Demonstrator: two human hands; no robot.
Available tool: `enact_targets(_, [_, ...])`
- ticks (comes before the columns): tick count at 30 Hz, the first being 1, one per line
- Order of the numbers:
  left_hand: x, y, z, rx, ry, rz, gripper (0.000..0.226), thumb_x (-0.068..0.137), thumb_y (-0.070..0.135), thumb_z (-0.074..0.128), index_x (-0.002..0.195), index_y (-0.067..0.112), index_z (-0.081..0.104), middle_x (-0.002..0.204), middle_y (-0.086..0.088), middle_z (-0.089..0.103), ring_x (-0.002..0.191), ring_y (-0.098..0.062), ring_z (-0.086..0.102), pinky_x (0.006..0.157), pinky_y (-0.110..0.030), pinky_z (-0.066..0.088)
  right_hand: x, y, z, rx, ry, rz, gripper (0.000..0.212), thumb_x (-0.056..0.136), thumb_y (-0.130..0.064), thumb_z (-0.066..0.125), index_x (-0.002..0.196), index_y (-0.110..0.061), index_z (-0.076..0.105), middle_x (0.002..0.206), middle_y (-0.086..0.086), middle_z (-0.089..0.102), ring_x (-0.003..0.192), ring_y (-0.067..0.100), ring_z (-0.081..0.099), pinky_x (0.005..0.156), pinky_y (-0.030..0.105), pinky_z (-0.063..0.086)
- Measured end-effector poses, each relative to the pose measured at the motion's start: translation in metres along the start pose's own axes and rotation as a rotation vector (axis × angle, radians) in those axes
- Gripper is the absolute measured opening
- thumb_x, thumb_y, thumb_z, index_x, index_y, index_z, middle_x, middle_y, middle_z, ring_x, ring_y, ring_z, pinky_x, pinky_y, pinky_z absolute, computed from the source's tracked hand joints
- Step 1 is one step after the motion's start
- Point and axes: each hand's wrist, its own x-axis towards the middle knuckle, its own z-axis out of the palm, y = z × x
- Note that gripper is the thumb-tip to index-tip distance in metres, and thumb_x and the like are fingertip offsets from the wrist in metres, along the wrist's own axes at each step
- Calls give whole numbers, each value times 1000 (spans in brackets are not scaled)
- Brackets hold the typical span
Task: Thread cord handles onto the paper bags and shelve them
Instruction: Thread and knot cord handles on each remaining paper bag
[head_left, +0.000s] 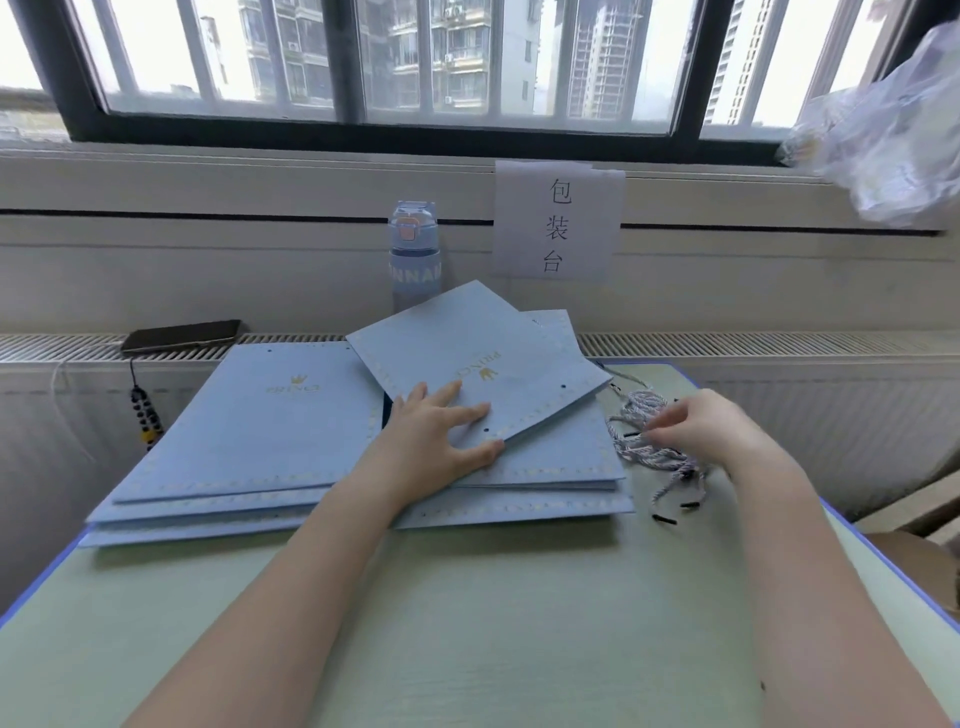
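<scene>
A pale green counter (467, 623) with a blue rim stood under a barred window (467, 57). Flat light-blue paper bags with gold crown print lay across its far half in two low piles: a left pile (234, 431) reaching towards the far left corner, and a right pile (561, 462) beside it. On top of the right pile lay one more light-blue paper bag (467, 348), turned askew, with small punched holes along its near edge.

The left grip (441, 436), a bare hand, rested on this askew bag. Its fingers were spread and straight, pressing flat on the paper, and its thumb lay along the bag's near corner, so it clasped nothing.

The right grip (696, 426) was at a loose tangle of white-and-blue twisted cords with black tips (649, 452), which lay by the right edge, near the far right corner and just beside the right pile. Its fingers curled down into the tangle and touched the strands; blur hid whether it had pinched one.

Behind the bags, against the wall, stood a translucent blue plastic water bottle (415, 254), and beside it hung a white paper sign with printed characters (558, 223). A dark phone (182, 335) lay on the radiator grille (779, 343) past the far left corner. A crumpled clear plastic bag (893, 130) showed at the upper right.
</scene>
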Motion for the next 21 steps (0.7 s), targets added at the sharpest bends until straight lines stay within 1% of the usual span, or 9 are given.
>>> enact_targets(2, [0, 1, -1, 9, -19, -9, 55, 86, 59, 52, 138, 44, 42, 156, 10, 21, 146, -22, 4, 118, -42, 9, 5, 4, 10, -98, -107, -8, 11, 75, -28, 76, 84, -24, 71, 81, -4, 66, 82, 15, 60, 68, 23, 42])
enact_targets(5, [0, 2, -3, 50, -41, -7, 56, 87, 60, 50, 140, 44, 39, 156, 10, 21, 146, -22, 4, 117, -43, 10, 8, 2, 18, -122, -59, -43, 8, 75, -30, 75, 76, -30, 66, 76, -6, 63, 79, 14, 59, 66, 23, 42])
enact_targets(10, [-2, 5, -4, 113, -39, 17, 56, 90, 57, 48, 142, 40, 37, 156, 8, 21, 145, -23, 6, 116, -41, 6, 17, 5, 23, -93, 51, 16, 11, 82, -33, 67, 72, -29, 69, 85, 3, 70, 88, 22, 61, 82, 34, 52])
enact_targets(12, [-1, 3, -2, 141, -35, 28, 56, 89, 59, 46, 141, 41, 37, 156, 9, 22, 144, -21, 7, 116, -42, 6, 19, 3, 23, -17, 178, 29, 17, 87, -32, 62, 83, -20, 73, 88, 8, 70, 90, 26, 60, 80, 36, 51])
enact_targets(13, [0, 1, -1, 150, -35, 34, 56, 89, 61, 46, 141, 42, 38, 156, 9, 22, 144, -21, 8, 117, -42, 6, 18, 1, 22, 36, 276, 24, 20, 89, -29, 59, 87, -14, 72, 91, 11, 69, 91, 28, 60, 76, 34, 49])
enact_targets(16, [1, 0, -2, 155, -53, 67, 50, 90, 59, 46, 138, 44, 43, 156, 9, 23, 145, -20, 7, 117, -44, 4, 11, -10, 15, 202, 643, -67, 22, 93, -22, 52, 93, -7, 68, 96, 16, 66, 92, 32, 56, 67, 28, 34])
enact_targets(18, [1, 1, -3, 176, -67, 95, 49, 90, 57, 46, 137, 43, 44, 156, 8, 23, 146, -18, 7, 117, -44, 1, 7, -19, 13, 283, 851, -233, 22, 96, -19, 51, 93, -2, 64, 87, 16, 66, 80, 29, 55, 66, 24, 28])
enact_targets(19, [1, 0, -3, 175, -68, 98, 49, 90, 58, 47, 137, 43, 44, 156, 8, 23, 146, -17, 7, 117, -45, 1, 4, -25, 13, 302, 913, -334, 22, 96, -19, 52, 91, -1, 63, 81, 14, 65, 72, 25, 53, 64, 21, 26])
enact_targets(21, [2, -1, -3, 145, -60, 90, 51, 89, 59, 48, 137, 43, 44, 156, 8, 24, 146, -16, 7, 117, -47, 1, -2, -39, 20, 317, 916, -510, 22, 96, -22, 54, 88, -4, 64, 74, 7, 63, 67, 20, 52, 63, 20, 29])
